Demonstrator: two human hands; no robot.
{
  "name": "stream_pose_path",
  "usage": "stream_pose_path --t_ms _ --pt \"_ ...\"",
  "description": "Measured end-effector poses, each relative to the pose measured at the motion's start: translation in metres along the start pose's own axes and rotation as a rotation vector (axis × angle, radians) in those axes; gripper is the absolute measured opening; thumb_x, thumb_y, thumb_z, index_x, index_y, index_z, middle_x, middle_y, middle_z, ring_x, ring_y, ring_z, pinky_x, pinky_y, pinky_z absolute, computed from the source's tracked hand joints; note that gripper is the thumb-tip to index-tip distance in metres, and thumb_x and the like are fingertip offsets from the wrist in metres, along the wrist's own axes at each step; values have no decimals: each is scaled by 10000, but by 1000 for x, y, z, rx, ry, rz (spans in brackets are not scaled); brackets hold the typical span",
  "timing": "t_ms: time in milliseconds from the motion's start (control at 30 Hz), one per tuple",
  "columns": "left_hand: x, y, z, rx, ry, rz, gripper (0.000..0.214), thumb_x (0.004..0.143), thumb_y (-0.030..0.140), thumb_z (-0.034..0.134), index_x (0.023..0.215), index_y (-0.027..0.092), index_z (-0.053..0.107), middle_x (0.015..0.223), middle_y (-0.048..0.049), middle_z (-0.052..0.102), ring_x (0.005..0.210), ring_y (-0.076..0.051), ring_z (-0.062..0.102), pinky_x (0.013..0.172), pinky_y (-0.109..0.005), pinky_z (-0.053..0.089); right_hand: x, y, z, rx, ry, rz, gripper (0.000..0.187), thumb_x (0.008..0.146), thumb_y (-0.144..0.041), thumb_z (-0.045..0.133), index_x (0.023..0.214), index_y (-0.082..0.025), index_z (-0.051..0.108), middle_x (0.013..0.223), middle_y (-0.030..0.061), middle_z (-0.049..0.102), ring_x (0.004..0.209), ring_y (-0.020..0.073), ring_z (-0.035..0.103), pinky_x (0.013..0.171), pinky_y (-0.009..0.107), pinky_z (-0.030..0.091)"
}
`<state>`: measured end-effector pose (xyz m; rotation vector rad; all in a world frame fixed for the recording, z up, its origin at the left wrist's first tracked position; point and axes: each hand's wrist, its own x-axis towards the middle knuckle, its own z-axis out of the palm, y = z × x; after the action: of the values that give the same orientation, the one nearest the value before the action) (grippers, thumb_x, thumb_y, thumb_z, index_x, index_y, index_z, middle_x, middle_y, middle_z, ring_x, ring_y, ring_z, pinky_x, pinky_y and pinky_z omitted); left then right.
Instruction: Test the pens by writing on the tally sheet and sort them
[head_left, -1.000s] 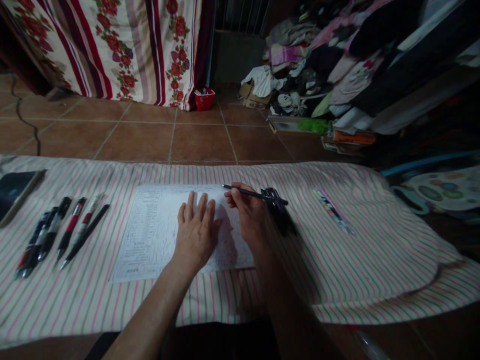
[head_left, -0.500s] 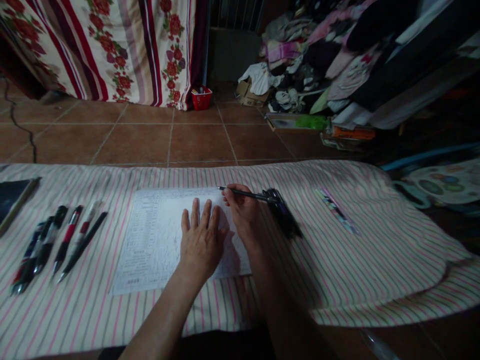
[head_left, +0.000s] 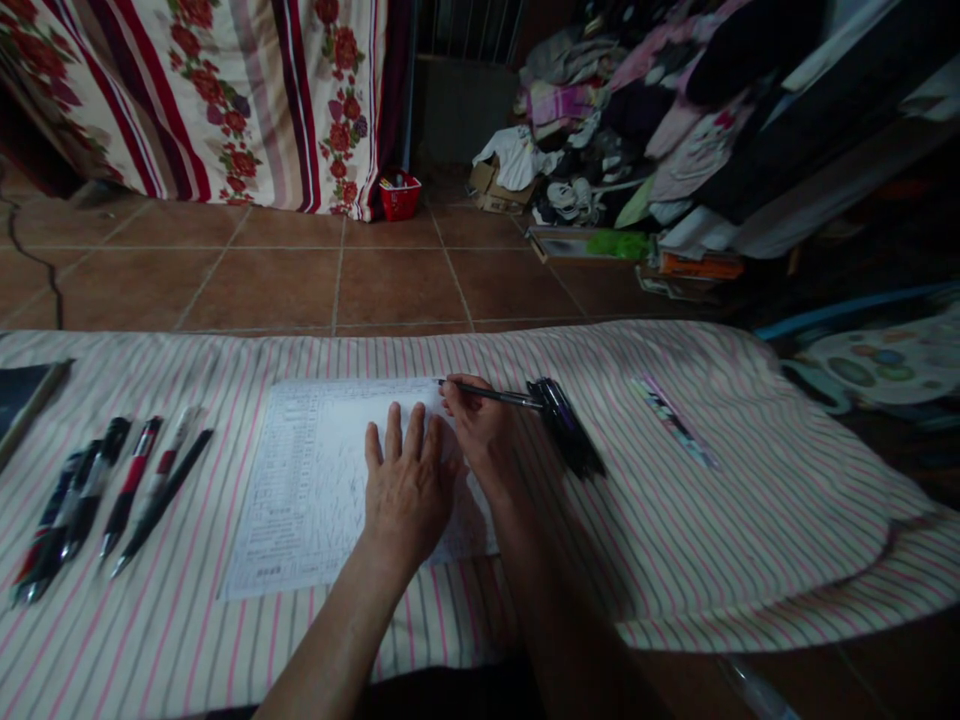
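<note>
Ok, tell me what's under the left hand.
The left hand lies spread on a sheet of paper; printed marks show on the sheet to its left. Whatever is on the part beneath the hand is covered.

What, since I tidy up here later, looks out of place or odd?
The clothes heap, back right, looks messy: a white garment lies over a cardboard box. Nearer, nothing stands out: the paper lies flat under the left hand; the right hand holds a pen.

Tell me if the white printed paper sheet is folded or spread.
Spread: the white rectangular paper sheet lies flat on the pink-striped cloth, both left corners showing, the left hand palm-down on it.
</note>
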<state>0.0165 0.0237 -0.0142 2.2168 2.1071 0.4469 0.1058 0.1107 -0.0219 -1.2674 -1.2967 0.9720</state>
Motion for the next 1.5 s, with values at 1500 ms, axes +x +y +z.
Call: stream_pose_path --t_ms 1500 --pt "-2 -1 4 85 -17 18 494 931 354 349 1383 167 414 1480 -90 361 1383 -358 227 1081 -614 220 7 3 15 -135 -10 -66 226 802 -373 512 868 -189 625 750 59 696 741 185 671 681 292 528"
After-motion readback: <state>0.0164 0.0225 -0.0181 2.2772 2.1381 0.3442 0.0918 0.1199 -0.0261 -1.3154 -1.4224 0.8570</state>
